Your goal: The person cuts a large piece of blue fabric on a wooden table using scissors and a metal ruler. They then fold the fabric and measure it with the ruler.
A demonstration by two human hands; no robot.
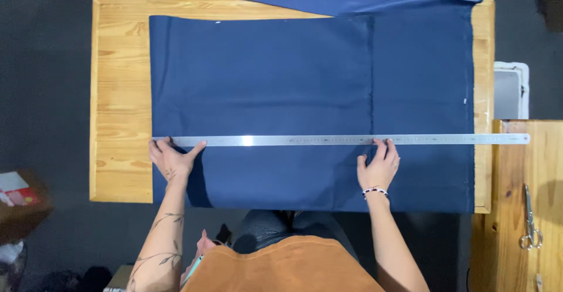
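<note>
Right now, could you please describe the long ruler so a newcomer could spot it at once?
On the wooden table lies a dark blue cloth. Across its lower part runs a long steel ruler, under the fingertips of both hands and reaching past the table's right edge: the only shiny, straight strip there.

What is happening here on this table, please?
A person leans over a wooden table covered by a dark blue cloth. A long metal ruler lies across the cloth, its right end reaching past the table edge. The left hand presses near the ruler's left end, at the cloth's edge; the right hand rests flat on the cloth with fingers touching the ruler. Scissors lie unused on a side table to the right.
</note>
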